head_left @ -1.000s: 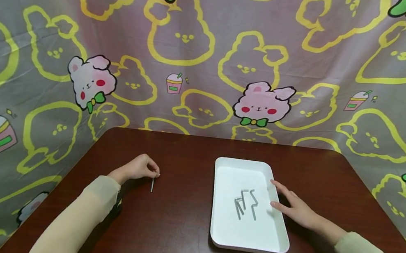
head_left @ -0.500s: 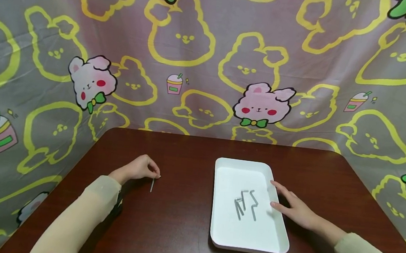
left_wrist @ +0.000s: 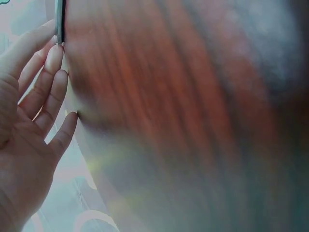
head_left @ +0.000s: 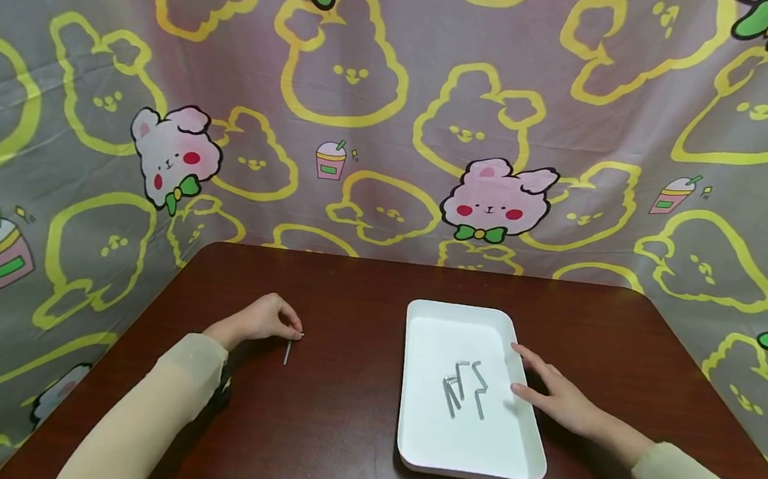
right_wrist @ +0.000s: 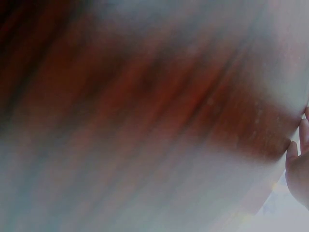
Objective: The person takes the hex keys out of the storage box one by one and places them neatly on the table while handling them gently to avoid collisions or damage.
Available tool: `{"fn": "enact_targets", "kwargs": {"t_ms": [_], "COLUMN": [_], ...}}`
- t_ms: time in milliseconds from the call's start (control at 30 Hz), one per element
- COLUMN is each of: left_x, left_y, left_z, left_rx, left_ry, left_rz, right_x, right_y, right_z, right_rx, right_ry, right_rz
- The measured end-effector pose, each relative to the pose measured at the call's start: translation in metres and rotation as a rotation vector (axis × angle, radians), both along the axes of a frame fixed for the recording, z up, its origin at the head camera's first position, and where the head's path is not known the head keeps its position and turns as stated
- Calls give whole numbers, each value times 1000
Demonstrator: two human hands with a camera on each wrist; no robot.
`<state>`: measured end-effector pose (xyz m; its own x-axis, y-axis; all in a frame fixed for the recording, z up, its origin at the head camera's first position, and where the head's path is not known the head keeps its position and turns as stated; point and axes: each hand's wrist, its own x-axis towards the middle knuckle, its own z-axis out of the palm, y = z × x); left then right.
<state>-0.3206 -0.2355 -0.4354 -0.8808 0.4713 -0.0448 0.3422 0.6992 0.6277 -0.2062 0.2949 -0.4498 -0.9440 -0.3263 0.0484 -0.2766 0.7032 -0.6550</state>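
Note:
On the left of the table, my left hand (head_left: pixel 265 315) pinches a thin grey hex key (head_left: pixel 287 353) between thumb and fingertips. Its straight shaft points down toward the table's near side, and the fingers hide the upper end. The left wrist view shows the same metal key (left_wrist: pixel 59 21) at the fingertips, cut off by the top edge. My right hand (head_left: pixel 564 397) lies at the right side of a white tray (head_left: pixel 433 441), fingers spread, fingertips at the rim. Inside the tray lie several L-shaped hex keys (head_left: pixel 481 405), some overlapping.
A dark brown wooden table (head_left: pixel 330 421) bears the tray right of its middle. Behind and beside it hangs a grey patterned cloth (head_left: pixel 393 154) with cartoon figures. Both wrist views are mostly blurred tabletop.

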Motion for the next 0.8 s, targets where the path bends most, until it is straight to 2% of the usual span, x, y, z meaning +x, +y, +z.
{"fn": "enact_targets", "kwargs": {"t_ms": [367, 600, 800], "left_x": [3, 3, 2], "left_y": [1, 2, 9], "left_z": [3, 4, 12], "left_rx": [16, 28, 50], "left_ry": [-1, 9, 6], "left_rz": [5, -17, -42], "right_x": [0, 0, -1], "right_y": [0, 0, 0], "right_z": [-1, -2, -2], "right_rx": [4, 8, 10], "right_ry": [-10, -5, -4], "right_rz": [-6, -4, -5]}}
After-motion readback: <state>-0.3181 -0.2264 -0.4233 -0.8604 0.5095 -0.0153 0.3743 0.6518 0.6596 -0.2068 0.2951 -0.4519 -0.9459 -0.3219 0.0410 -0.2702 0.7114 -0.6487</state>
